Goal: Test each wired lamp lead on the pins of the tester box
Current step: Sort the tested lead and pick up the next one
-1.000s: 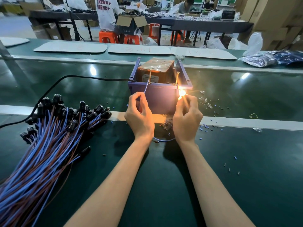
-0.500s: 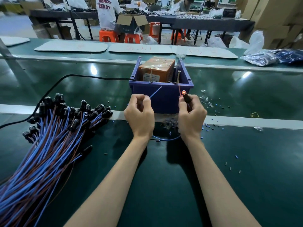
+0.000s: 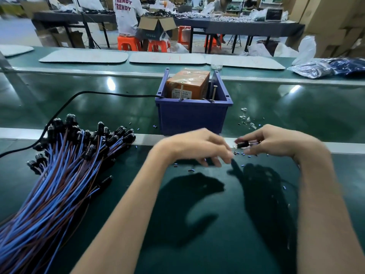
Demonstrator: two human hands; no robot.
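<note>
The right-hand grip [image 3: 276,142] pinches a small black lamp head [image 3: 242,144] over the dark green tabletop [image 3: 197,234], just near of the purple plastic tester box [image 3: 192,119]. The left-hand grip [image 3: 194,148] hangs beside it, blurred, its fingers loosely curled with nothing seen in them. A bundle of blue and brown wired leads [image 3: 59,175] lies at the left.

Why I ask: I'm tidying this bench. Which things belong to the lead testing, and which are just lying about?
Job: purple tester box; its two pins; lamp lead pinched in the right hand; bundle of leads; black cable into the box.
Lying about: small blue offcuts; loose clear bulbs; white mats; plastic bags.
</note>
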